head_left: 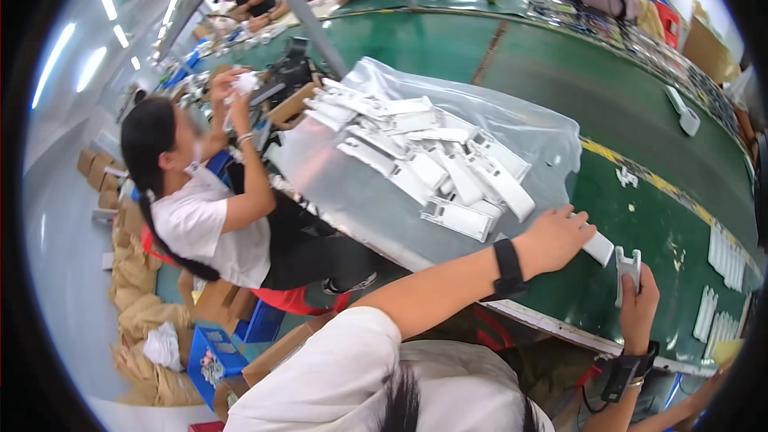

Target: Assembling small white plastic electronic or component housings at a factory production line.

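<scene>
My left hand (558, 240) reaches across to the right along the near table edge, its fingers bent over a white plastic housing (598, 248) whose end sticks out past the fingertips. The thumb side is hidden. Upright in my right hand (640, 304) is a white plastic part (628, 274) with a forked top end, gripped by thumb and fingers a short way right of that housing. Left of my hands, a heap of white plastic housings (456, 162) is spread over a clear plastic sheet (524, 108) on the green table.
White strips (726, 258) lie in rows at the right. A small white part (626, 177) is near a yellow-black tape line (668, 182); a long white part (682, 112) lies farther back. A co-worker (212, 192) sits at the left. A grey post (302, 12) rises beyond the heap.
</scene>
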### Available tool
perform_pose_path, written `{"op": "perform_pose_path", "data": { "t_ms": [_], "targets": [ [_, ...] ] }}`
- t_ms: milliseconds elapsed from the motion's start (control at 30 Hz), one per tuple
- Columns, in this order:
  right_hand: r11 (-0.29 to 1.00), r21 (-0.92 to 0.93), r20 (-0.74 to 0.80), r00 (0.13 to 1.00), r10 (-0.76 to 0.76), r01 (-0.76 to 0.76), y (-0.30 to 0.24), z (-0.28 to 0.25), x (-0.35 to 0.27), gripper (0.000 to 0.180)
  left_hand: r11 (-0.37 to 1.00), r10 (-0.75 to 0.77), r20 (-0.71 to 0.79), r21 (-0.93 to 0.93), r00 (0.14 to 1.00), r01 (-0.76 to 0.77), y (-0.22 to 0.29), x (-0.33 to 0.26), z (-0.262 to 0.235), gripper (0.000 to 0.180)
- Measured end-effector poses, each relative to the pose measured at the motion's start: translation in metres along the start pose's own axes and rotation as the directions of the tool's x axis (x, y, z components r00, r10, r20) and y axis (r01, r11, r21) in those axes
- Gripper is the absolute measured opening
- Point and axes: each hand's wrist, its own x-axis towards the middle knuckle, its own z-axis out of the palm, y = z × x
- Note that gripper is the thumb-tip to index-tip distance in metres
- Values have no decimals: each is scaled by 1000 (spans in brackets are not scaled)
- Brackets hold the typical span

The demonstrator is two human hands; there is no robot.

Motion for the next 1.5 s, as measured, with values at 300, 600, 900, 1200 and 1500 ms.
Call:
{"op": "perform_pose_path", "data": {
  "t_ms": [300,600,900,1200,1500],
  "targets": [
    [986,133,-123,985,120,-103,33,5,5,42,996,60,197,-83,979,-44,1,23,-44,25],
    [968,-227,52,994,-98,107,26,17,6,38,947,70,508,-304,859,102,-7,88,-9,52],
    [905,-372,252,961,-116,207,-24,10,-28,51,975,-187,192,-84,964,206,-31,38,-127,30],
    [931,-317,210,971,-117,181,-19,25,-36,47,981,-101,418,193,903,21,-73,-2,-114,48],
    [929,-312,78,980,-184,199,-10,27,-43,37,990,45,314,111,948,-84,-51,28,-157,26]
  ]
}}
